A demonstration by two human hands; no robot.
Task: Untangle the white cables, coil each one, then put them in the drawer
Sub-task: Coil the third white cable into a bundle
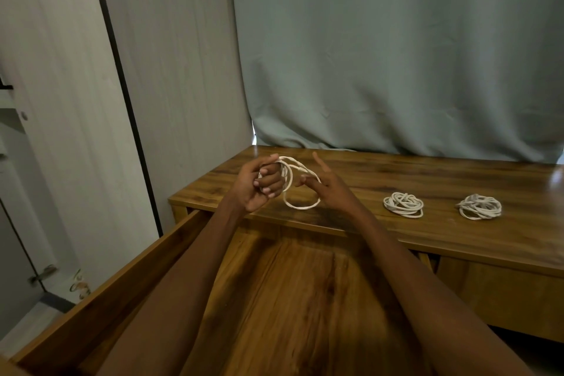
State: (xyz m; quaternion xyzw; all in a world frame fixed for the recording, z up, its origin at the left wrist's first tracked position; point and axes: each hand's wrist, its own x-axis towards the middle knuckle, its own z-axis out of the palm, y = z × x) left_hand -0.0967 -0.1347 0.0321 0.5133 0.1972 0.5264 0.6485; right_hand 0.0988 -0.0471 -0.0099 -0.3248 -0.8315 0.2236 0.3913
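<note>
- Loops of white cable hang above the bench, held up between both hands.
- Left hand: fingers clenched around the loops.
- Right hand: fingers extended, strands draped over them.
- Two coiled cables rest on the bench, right of the hands.
- Drawer stands open below.

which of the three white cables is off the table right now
The cable in the hands: the left hand grips its loops while the right hand guides a strand. The middle coil and the far-right coil lie on the tabletop.
</note>
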